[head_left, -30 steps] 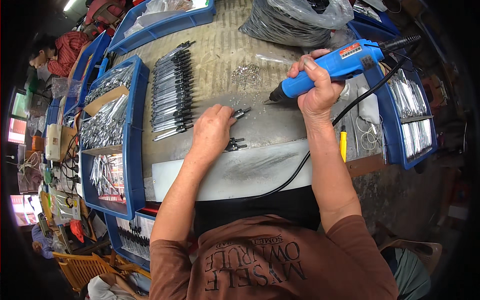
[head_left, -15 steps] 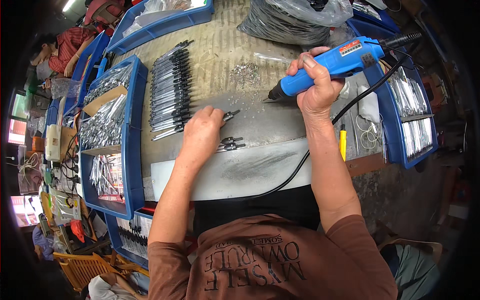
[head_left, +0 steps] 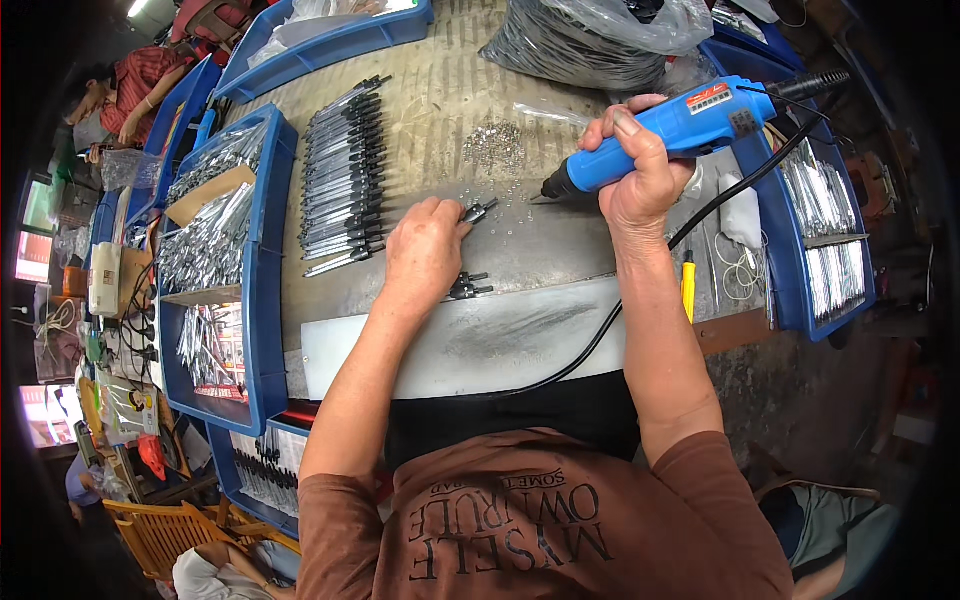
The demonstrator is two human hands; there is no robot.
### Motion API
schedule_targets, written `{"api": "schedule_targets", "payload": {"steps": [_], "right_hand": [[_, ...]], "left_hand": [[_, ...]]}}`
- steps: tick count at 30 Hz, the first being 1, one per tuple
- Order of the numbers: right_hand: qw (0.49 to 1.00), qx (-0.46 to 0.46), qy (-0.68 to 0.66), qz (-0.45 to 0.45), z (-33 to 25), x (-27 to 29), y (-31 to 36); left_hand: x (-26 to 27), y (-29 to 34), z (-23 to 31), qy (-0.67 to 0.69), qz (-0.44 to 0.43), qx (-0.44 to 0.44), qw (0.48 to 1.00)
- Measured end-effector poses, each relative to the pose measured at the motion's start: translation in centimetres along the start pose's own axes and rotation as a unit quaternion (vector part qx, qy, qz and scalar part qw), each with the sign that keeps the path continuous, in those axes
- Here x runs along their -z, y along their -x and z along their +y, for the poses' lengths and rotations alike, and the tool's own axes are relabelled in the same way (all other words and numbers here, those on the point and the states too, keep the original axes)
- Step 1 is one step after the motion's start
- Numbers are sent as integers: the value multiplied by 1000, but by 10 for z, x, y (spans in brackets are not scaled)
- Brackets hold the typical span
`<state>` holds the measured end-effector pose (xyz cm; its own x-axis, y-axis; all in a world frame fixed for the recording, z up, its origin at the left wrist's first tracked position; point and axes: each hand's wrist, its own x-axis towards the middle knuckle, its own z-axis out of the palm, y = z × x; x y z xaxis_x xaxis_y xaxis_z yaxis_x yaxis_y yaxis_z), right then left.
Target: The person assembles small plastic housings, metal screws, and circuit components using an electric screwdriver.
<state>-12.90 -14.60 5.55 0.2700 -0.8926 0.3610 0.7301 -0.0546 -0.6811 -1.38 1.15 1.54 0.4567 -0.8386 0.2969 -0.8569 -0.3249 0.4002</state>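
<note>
My right hand (head_left: 643,170) is wrapped round a blue electric screwdriver (head_left: 690,122), its black nose and thin bit pointing left, just over the table. My left hand (head_left: 428,248) is closed on a slim metal rod, whose black end (head_left: 480,210) sticks out to the right of the fingers; the rest is hidden under the hand. By the left wrist lie more black-ended rods (head_left: 470,286), partly covered. A long row of similar rods (head_left: 342,180) lies beyond and left of that hand. Tiny shiny metal pieces (head_left: 493,147) are scattered ahead, between both hands.
Blue bins of metal rods stand left (head_left: 262,260) and right (head_left: 812,225). A clear bag of dark parts (head_left: 590,45) sits at the back. The screwdriver's black cable (head_left: 600,325) crosses the pale front plate (head_left: 460,350). A yellow-handled tool (head_left: 688,287) lies beside my right forearm.
My left hand has moved slightly right and turned, bringing the rod's black end nearer the screwdriver bit. The right hand and screwdriver have shifted only a little to the right.
</note>
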Motion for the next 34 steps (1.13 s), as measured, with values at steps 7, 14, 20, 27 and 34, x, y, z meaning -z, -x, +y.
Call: {"api": "schedule_targets", "payload": {"steps": [7, 14, 20, 27, 34], "right_hand": [[1000, 3, -1, -3, 0, 1, -1], [1000, 6, -7, -1, 0, 0, -1], [1000, 6, 0, -2, 1, -1, 0], [1000, 5, 7, -6, 1, -2, 0], [1000, -5, 2, -6, 2, 0, 0]], "left_hand": [[-2, -2, 6, -7, -17, 19, 1000], [-4, -3, 5, -2, -16, 27, 999], [-2, -8, 6, 26, -39, 60, 997], [2, -13, 8, 38, -79, 100, 991], [1, -11, 10, 38, -57, 87, 994]]}}
